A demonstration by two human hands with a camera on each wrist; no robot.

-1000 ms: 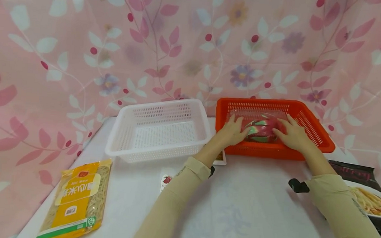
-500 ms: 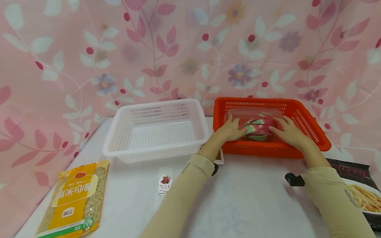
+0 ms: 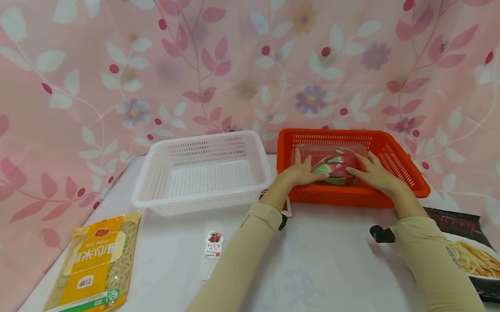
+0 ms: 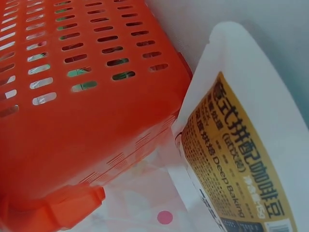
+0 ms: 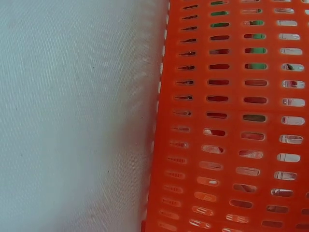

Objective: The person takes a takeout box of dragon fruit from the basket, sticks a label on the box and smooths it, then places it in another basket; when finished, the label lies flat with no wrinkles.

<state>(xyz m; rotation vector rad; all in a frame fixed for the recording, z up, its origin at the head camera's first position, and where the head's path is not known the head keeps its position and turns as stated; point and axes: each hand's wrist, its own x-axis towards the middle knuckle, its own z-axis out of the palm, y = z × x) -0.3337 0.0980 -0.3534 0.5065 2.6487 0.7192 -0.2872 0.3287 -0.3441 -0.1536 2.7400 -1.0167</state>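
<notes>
The head camera looks forward and down from well back, over the white-clothed table [image 3: 333, 264] to the pink floral fabric backdrop [image 3: 238, 61]. Both wrist cameras face the slotted orange-red plastic basket [image 3: 341, 197] from very near, the left one turned so the backdrop falls lowest. All three share that basket; head and left wrist share a white pouch with a gold-brown printed label [image 4: 236, 169].

Beige sleeves [image 3: 237, 263] are worn, printed with small dark lettering [image 3: 245, 219] near the cuffs [image 3: 268, 213]; a black fitting [image 3: 382, 234] is seen at each.
</notes>
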